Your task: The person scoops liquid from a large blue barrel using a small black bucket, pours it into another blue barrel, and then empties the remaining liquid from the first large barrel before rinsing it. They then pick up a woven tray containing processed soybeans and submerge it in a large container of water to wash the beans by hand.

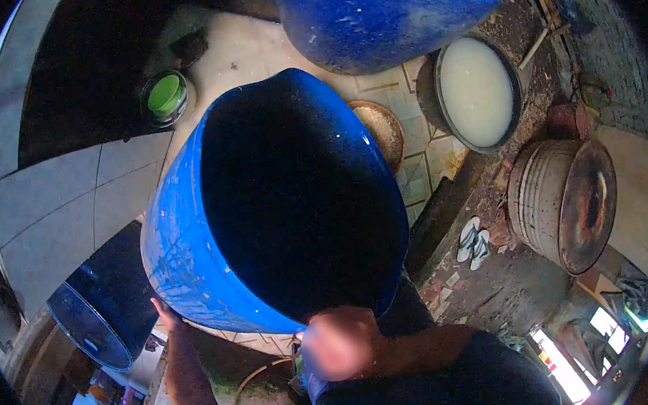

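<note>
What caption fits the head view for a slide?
Left hand braces a large blue plastic barrel tipped on a tiled floor, near a round basin of white liquid.

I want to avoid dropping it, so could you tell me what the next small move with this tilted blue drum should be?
Probably steady it first: the blue drum is tipped, with only the left hand visibly pressed against its lower wall. The right hand is out of view, so bringing it onto the rim looks sensible before tipping further.

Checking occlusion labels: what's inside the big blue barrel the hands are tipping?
The blue barrel's interior is dark shadow; no contents can be made out. The left hand presses its outer wall; the right hand is blurred at the rim.
</note>
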Demonstrator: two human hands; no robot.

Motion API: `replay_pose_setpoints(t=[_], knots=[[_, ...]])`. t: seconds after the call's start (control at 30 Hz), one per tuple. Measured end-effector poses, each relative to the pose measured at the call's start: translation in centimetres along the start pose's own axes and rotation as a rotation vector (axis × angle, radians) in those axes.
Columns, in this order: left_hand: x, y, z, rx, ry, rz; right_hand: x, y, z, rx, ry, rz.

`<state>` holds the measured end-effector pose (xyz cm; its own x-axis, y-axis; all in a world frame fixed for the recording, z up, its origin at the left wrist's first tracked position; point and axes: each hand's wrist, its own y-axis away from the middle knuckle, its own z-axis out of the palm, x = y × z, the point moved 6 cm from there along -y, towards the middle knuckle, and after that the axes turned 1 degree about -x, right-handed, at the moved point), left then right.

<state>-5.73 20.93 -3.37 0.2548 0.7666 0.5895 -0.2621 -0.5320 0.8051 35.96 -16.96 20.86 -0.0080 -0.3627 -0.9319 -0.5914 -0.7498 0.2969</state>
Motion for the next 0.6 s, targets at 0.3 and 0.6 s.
replay_pose_setpoints(t=[0.3, 0.6], knots=[[9.4, 9.2, 17.0, 0.076, -0.356, 0.416, -3.2, 0.0, 9.9, -0.329, -0.233, -0.154], [16.5, 22.4, 29.7, 0.118, -0.792, 0.873, -2.7, -3.4, 14.7, -0.737, -0.291, -0.345]])
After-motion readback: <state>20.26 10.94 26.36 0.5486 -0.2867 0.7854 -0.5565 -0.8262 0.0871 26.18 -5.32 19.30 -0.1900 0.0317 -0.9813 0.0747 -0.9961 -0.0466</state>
